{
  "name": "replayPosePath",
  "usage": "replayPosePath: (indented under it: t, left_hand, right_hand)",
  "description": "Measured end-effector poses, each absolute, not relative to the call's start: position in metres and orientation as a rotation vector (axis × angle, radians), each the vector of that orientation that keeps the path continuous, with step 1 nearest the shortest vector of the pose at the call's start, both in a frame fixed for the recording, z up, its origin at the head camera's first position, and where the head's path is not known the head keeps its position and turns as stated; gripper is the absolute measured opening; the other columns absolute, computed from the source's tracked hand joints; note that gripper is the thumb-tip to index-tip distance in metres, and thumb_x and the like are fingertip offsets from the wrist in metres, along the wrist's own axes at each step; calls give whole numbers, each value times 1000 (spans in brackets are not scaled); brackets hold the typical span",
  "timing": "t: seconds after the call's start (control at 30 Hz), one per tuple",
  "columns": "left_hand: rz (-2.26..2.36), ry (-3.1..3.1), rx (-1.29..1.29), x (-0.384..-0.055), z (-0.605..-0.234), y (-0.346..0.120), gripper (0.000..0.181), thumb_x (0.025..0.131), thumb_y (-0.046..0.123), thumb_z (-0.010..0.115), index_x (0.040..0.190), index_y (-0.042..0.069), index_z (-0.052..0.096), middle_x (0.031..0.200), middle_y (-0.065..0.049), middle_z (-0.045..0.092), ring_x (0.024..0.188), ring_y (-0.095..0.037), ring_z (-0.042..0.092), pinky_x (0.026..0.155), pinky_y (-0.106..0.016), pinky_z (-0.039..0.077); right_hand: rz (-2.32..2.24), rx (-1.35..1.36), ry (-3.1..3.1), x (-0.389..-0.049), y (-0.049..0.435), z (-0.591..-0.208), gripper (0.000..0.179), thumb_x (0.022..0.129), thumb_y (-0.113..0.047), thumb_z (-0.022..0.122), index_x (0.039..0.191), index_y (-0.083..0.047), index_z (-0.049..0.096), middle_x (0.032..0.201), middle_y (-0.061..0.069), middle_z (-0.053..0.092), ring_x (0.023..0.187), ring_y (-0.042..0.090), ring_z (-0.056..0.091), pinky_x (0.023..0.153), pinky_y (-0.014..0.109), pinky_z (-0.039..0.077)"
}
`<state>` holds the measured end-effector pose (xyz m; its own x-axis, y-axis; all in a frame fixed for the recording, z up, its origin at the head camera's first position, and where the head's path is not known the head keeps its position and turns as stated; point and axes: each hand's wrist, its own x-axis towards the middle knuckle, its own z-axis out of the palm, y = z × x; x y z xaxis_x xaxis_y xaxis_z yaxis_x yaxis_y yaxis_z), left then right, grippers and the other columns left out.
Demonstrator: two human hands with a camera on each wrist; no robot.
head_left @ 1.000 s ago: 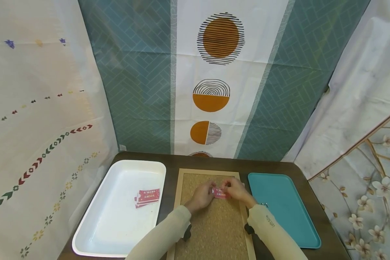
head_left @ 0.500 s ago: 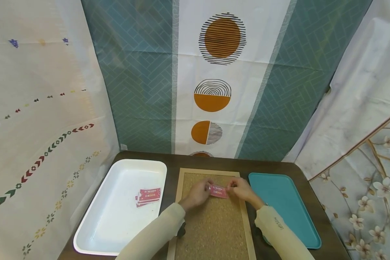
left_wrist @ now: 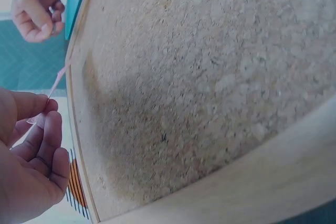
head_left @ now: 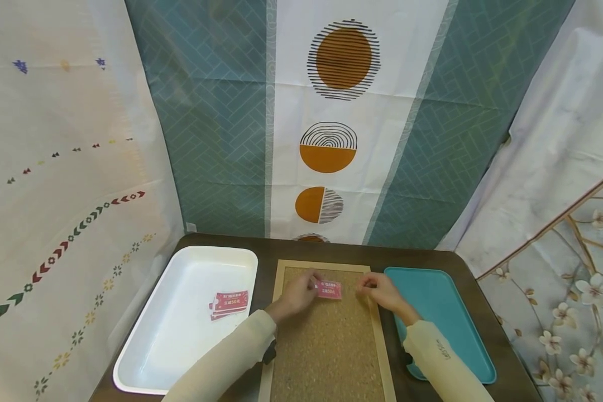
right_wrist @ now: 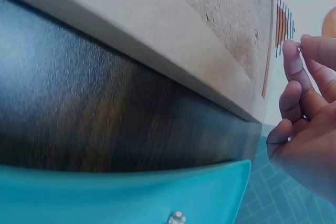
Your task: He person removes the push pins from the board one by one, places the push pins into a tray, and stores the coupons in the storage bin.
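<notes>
My left hand [head_left: 300, 294] pinches the left end of a red paper coupon [head_left: 329, 290] with pale printed characters, over the upper part of the cork board [head_left: 331, 346]. In the left wrist view the coupon [left_wrist: 59, 81] shows nearly edge-on between thumb and forefinger. Over the board's right edge, apart from the coupon, is my right hand [head_left: 384, 292]. Its thumb and forefinger pinch a small grey pin-like thing [right_wrist: 298, 46], mostly hidden by the fingertips.
A white tray [head_left: 156, 357] on the left holds a small overlapping stack of red coupons [head_left: 231, 301]. At the right lies a teal tray [head_left: 454, 324], with a small shiny piece [right_wrist: 177, 217] in it. Dark table [head_left: 268, 254] surrounds the wood-framed board; patterned cloths hang behind.
The right hand has come off the coupon's right end and moved right. My left hand has shifted left and slightly up, carrying the coupon along.
</notes>
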<state>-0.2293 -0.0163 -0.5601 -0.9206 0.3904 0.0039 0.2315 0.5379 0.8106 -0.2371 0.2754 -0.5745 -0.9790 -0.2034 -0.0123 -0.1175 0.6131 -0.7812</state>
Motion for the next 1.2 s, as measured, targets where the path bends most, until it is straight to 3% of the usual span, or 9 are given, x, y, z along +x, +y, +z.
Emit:
replayPosePath:
  t: [0.57,0.93,1.2]
  left_hand:
    - [1353,2656,608,-228,-552,-32,32,100,3,67,131,3,64,95,-3,67,76,-12,59,62,-23,49]
    - [1370,2661,576,-229,-551,-39,32,100,3,67,131,2,63,97,-5,66,80,-15,59,64,-25,50]
    - [1354,2654,527,-228,-543,-49,31,101,6,65,132,6,61,90,-3,65,71,-13,58,59,-26,49]
  right_hand:
    - [-1282,-340,2728,-223,295,-572,7,94,-4,76,99,1,78,95,7,77,80,9,63,71,26,53]
    - [-1262,-369,2745,-219,305,-575,9,95,-5,76,102,-1,80,98,8,79,84,11,67,73,27,56]
    - [-1256,-340,2745,-215,312,-574,7,95,-6,76,99,-2,79,93,7,77,81,10,66,71,28,54]
